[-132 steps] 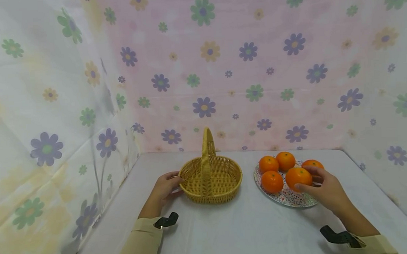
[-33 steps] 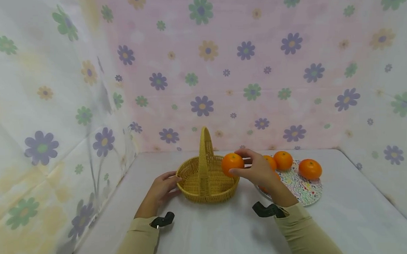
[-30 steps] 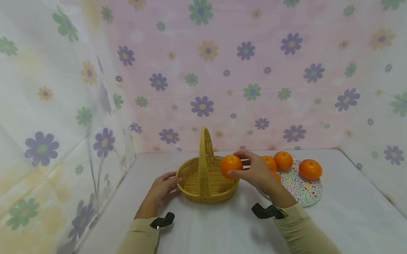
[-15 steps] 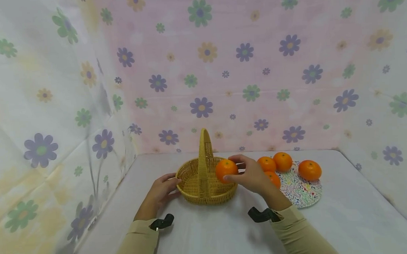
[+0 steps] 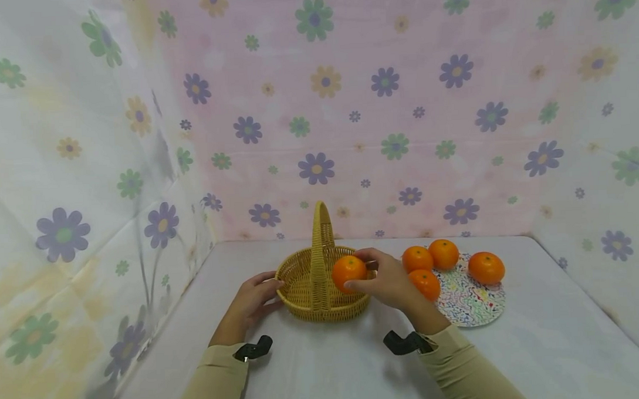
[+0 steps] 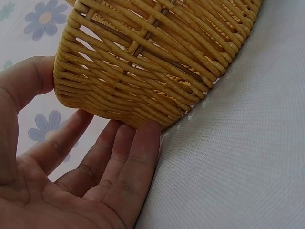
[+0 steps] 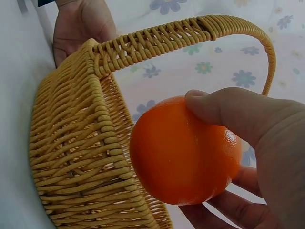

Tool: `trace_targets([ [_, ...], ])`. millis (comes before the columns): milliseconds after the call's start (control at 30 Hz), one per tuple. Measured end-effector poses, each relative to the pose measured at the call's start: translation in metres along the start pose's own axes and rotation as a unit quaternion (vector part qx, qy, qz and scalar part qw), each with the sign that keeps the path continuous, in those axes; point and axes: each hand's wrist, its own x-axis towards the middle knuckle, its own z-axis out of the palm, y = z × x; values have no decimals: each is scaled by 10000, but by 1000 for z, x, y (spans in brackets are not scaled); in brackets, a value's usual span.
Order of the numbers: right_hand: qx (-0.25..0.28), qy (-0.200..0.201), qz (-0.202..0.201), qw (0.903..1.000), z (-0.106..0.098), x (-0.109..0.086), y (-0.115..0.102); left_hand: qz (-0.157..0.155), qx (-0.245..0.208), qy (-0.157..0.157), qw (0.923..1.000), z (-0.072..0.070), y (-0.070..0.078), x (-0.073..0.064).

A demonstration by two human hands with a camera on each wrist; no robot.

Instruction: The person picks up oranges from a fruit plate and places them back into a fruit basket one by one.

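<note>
A yellow wicker basket (image 5: 297, 306) with a tall arched handle stands on the table. My left hand (image 5: 255, 298) holds its left end, thumb at the rim; in the left wrist view the fingers (image 6: 145, 143) lie against the woven side. An orange (image 5: 348, 273) is gripped between the thumb and fingers of my right hand (image 5: 387, 282), over the right half of the basket. From the right wrist, the orange (image 7: 183, 152) appears close beside the basket rim (image 7: 112, 143), thumb on top and fingers beneath.
To the right lies a round plate (image 5: 468, 303) with a multicoloured speckled pattern. Several more oranges (image 5: 486, 268) sit on it, three of them grouped at its left and back. Flowered cloth (image 5: 349, 134) hangs behind the white table (image 5: 325, 363) and along both sides.
My right hand has lifted the orange from the plate and carried it left to the basket, lately moving slightly further left and down. The left hand stays at the basket's left end.
</note>
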Motion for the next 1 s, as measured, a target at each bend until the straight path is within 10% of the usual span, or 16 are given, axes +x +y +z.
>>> trace_targets([
  [1000, -215, 24, -9, 9998, 28, -3, 3, 19, 64, 117, 9999, 2, 0, 0],
])
